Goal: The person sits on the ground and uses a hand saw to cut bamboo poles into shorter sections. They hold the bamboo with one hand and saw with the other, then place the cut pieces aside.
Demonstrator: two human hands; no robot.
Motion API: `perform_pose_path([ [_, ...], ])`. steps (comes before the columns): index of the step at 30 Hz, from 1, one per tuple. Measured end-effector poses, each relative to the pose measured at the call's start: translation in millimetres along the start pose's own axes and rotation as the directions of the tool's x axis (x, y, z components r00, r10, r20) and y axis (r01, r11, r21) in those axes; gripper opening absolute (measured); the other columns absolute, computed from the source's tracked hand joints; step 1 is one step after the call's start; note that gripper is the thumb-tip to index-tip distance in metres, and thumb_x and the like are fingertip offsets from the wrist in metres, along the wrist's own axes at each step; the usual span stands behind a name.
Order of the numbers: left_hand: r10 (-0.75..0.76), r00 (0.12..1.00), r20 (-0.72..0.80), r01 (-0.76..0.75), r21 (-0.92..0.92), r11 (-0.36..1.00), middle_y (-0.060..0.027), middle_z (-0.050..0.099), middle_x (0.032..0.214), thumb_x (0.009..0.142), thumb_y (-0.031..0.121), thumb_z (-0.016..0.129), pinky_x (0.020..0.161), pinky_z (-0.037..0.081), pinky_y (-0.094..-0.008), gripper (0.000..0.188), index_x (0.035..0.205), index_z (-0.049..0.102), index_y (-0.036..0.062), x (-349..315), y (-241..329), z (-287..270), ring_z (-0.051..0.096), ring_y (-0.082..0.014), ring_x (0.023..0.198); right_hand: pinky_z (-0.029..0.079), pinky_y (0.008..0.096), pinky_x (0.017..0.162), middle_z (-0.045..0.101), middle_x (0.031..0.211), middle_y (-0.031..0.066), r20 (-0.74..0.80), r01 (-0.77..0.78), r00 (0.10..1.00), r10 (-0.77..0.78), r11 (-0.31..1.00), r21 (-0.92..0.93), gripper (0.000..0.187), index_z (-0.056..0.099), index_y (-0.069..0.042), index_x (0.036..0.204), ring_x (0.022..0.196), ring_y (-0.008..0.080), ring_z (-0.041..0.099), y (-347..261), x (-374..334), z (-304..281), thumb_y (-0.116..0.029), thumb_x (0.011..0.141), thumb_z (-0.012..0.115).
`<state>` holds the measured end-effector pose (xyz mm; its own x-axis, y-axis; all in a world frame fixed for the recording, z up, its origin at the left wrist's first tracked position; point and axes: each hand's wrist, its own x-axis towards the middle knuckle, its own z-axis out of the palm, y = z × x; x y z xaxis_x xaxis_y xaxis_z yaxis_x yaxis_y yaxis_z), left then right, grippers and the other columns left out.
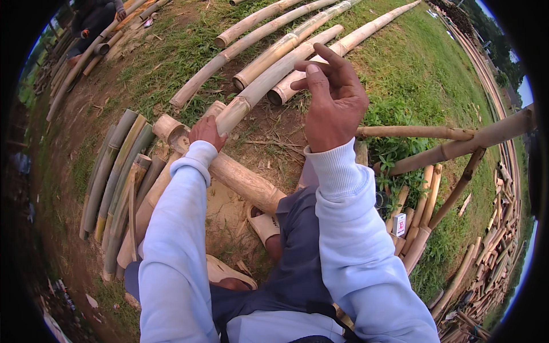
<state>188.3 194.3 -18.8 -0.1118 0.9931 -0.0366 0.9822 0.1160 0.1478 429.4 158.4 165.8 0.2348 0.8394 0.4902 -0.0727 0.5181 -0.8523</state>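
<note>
My left hand is closed round the near end of a long bamboo pole, which slants away over the grass. Beneath that hand a thick bamboo log lies crosswise, with a notch near its left end, and its other end reaches my leg. My right hand is raised to the right of the pole, its fingers bent and apart, with nothing visible in it. More long bamboo poles lie on the grass on both sides of the held one.
Cut bamboo lengths stand bundled on the left. To my right is a bamboo frame, with a small white and red box near its foot. Bamboo offcuts are heaped at far right. Another person sits at upper left.
</note>
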Motion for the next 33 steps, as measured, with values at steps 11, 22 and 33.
perform_pose_path([
  [11,-0.067,0.997,-0.045,0.04,-0.441,0.897,-0.0151,0.063,0.131,0.068,0.052,0.09,0.107,0.043,-0.0403,0.091,0.134,0.053,-0.0001,77.1,9.2,85.9,0.061,-0.028,0.124,0.054,0.0319,0.071,0.071,0.088,0.0109,0.378,0.299,0.899,-0.221,0.94,-0.163,0.045,0.062,0.004,0.132,0.074,0.018,0.068,-12.8,-33.4,39.1,0.005,0.088,0.067],
  [22,-0.185,0.928,0.324,0.144,0.147,0.979,-0.0167,0.074,0.119,0.071,0.049,0.087,0.113,0.035,-0.0427,0.084,0.133,0.058,0.0009,78.9,26.4,35.1,0.07,-0.0286,0.113,0.049,0.0387,0.067,0.062,0.081,0.0087,0.509,0.418,0.82,-0.263,0.882,-0.218,0.058,0.058,0.001,0.137,0.067,0.0265,0.063,-1.0,-64.2,56.9,0.0,0.081,0.07],
  [33,-0.155,0.926,0.344,0.096,0.184,0.978,-0.0209,0.071,0.118,0.067,0.045,0.083,0.106,0.044,-0.0439,0.071,0.12,0.064,0.0031,-90.2,-125.5,-114.1,0.064,-0.0377,0.117,0.057,0.0308,0.069,0.074,0.09,0.0114,0.474,0.184,0.875,-0.096,0.972,-0.143,0.049,0.057,-0.002,0.138,0.075,0.0167,0.071,-0.1,-59.7,86.5,-0.004,0.091,0.07],
])
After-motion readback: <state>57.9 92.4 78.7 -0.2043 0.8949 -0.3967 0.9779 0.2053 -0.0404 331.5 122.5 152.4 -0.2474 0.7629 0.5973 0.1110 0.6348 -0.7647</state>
